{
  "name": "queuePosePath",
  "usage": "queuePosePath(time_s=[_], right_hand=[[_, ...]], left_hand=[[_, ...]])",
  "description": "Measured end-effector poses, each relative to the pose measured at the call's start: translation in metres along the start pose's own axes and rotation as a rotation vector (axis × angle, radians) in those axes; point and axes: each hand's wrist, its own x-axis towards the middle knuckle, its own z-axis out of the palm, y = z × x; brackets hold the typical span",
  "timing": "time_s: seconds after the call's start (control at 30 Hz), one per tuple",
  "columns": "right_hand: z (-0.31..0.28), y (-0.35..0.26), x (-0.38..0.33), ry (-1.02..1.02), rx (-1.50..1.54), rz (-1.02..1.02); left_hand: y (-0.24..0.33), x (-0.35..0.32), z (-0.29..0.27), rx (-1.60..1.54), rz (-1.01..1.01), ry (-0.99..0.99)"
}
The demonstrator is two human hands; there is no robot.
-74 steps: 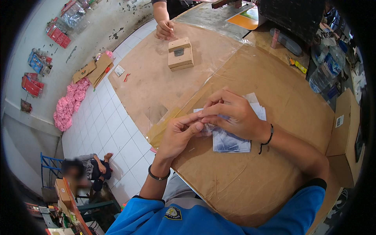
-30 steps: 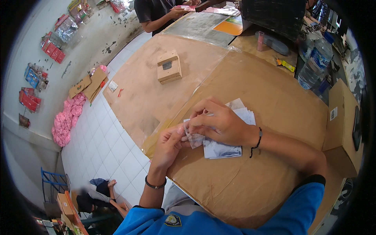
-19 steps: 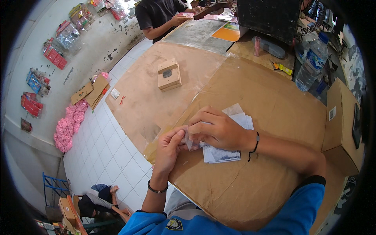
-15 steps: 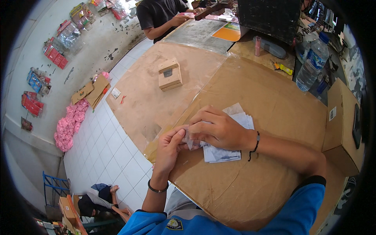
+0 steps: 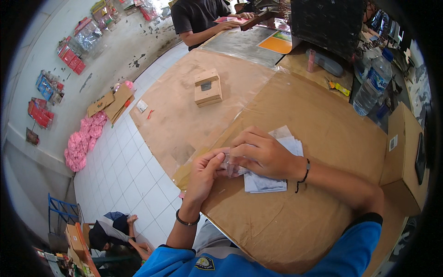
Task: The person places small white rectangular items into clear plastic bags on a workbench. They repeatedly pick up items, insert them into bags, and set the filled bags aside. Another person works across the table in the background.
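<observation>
Near the table's front left edge, my left hand (image 5: 206,170) pinches a small clear plastic bag (image 5: 229,167) between thumb and fingers. My right hand (image 5: 260,153) is closed at the bag's other side, fingers curled against the plastic. What lies inside the bag is mostly hidden by my fingers. Beneath my right hand, a stack of white printed papers (image 5: 266,183) rests on the brown-covered table (image 5: 318,221), with more sheets (image 5: 291,140) showing past my knuckles. The stack's middle is covered by my hand.
A wooden block jig (image 5: 207,88) stands farther back. At right are a water bottle (image 5: 373,83), a cardboard box (image 5: 400,152) and a yellow packet (image 5: 340,87). A co-worker in black (image 5: 196,21) stands across the table; another person (image 5: 115,235) is low at left.
My hands stay together on the plastic bag, with a slight shift of the fingers. The whole view has moved a little. The co-worker's hands across the table have moved.
</observation>
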Motion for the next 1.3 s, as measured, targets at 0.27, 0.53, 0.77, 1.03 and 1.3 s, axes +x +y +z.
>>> queuePosePath(time_s=[0.27, 0.53, 0.77, 1.03, 1.3], right_hand=[[-0.001, -0.001, -0.001, -0.011, -0.005, 0.018], [-0.002, -0.001, 0.002, -0.042, -0.001, 0.031], [0.003, -0.005, 0.006, -0.042, 0.024, 0.048], [-0.002, -0.007, 0.005, -0.065, 0.013, 0.092], [0.000, -0.009, 0.009, -0.074, 0.016, 0.061]], left_hand=[[0.002, -0.001, 0.003, -0.008, -0.008, 0.018], [-0.011, -0.041, -0.025, -0.032, 0.330, 0.503], [-0.147, -0.126, -0.170, 0.812, 0.167, 1.005], [-0.242, -0.158, -0.143, 0.601, -0.601, -0.164], [-0.235, -0.152, -0.193, 0.702, -0.675, -0.438]])
